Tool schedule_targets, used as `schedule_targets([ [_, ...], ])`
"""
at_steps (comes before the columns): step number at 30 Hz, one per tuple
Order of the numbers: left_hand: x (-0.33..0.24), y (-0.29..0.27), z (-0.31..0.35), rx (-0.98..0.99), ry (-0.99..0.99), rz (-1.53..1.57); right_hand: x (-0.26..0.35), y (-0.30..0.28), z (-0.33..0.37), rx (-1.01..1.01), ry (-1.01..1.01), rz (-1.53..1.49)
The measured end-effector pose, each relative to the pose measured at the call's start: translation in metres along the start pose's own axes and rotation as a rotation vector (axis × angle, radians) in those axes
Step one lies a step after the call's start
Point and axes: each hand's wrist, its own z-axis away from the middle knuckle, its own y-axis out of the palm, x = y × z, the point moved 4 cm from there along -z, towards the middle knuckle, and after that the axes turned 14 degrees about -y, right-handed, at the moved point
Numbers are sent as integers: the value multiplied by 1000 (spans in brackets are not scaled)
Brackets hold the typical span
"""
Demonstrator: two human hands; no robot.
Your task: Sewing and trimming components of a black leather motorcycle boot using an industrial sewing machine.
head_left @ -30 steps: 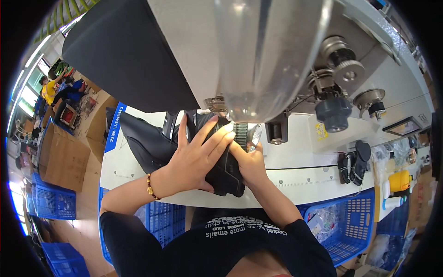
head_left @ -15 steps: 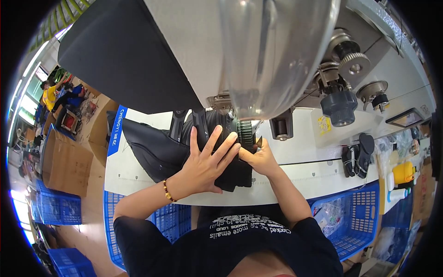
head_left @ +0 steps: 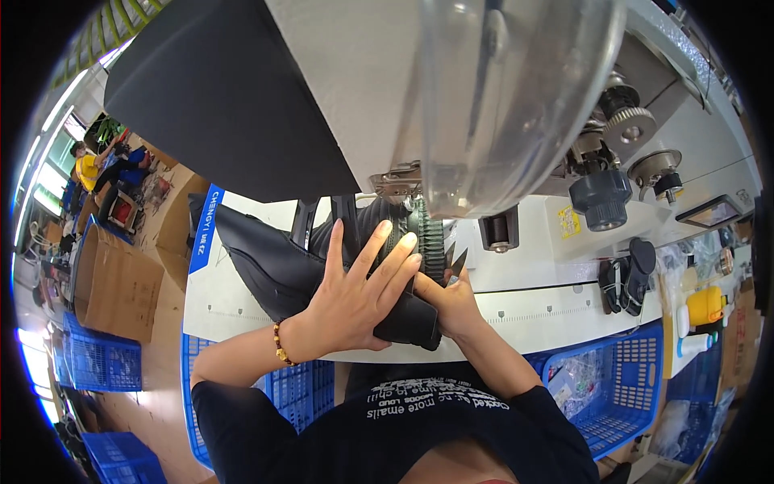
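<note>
A black, leather-like sewn piece (head_left: pixel 270 270) with straps and a dark green ribbed strip (head_left: pixel 431 242) along its right side lies under the sewing machine head (head_left: pixel 355 89). My left hand (head_left: pixel 351 298) rests flat on it, fingers spread and pointing toward the needle area. Against the piece's right edge is my right hand (head_left: pixel 447 306), its fingers closed around thread snips (head_left: pixel 458 264), whose pointed blades stick out above the fingers. The thumb is near the ribbed strip. The clear guard (head_left: pixel 516 105) and the machine head hide the needle.
Blue baskets (head_left: pixel 617 387) stand below the white table (head_left: pixel 532 315) on both sides. A small black tool (head_left: pixel 627 274) lies at the table's right. Tension knobs (head_left: pixel 601 198) jut from the machine. Farther left are a cardboard box (head_left: pixel 121 282) and a seated person in yellow (head_left: pixel 87 171).
The snips' blades now show more clearly above my right hand, which has shifted slightly down and left. The sewn piece's lower right end has turned a little under my left hand.
</note>
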Motion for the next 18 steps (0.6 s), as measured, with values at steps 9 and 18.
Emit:
schedule_targets([
  [9, 4, -6, -11, 43, -13, 11, 6, 2, -12, -36, 2, -42],
  [18, 11, -8, -13, 55, 14, 65, 6, 8, -17, -37, -20, -86],
])
